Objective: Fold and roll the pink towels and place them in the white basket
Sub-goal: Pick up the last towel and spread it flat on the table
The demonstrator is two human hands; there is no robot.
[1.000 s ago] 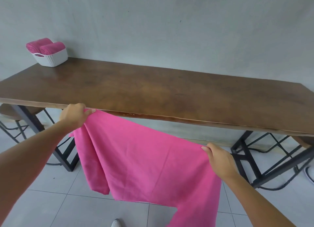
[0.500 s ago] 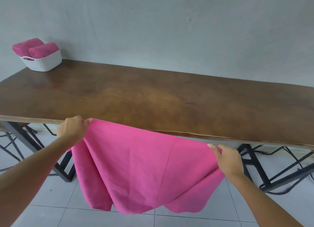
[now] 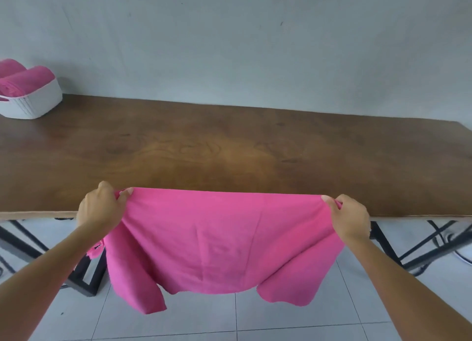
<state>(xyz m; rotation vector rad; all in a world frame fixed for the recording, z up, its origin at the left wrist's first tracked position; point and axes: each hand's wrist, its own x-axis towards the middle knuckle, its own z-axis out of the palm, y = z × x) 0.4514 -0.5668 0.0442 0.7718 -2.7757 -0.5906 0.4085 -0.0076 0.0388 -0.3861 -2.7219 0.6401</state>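
A pink towel [image 3: 224, 241] hangs spread out in front of the table's near edge, its top edge stretched level between my hands. My left hand [image 3: 101, 209] pinches its top left corner and my right hand [image 3: 348, 216] pinches its top right corner. The towel's lower part droops below the table edge over the floor, with both bottom corners curling under. The white basket [image 3: 38, 101] stands at the far left back of the table, with two rolled pink towels [image 3: 24, 80] lying in it.
The long brown wooden table [image 3: 229, 146] runs across the view against a grey wall. Black metal legs and stool frames [image 3: 419, 248] stand under it. The floor is pale tile.
Both hands have lifted the towel and pulled it wider, so its top edge now sits level above the table's front edge. The view has shifted, moving the basket further left.
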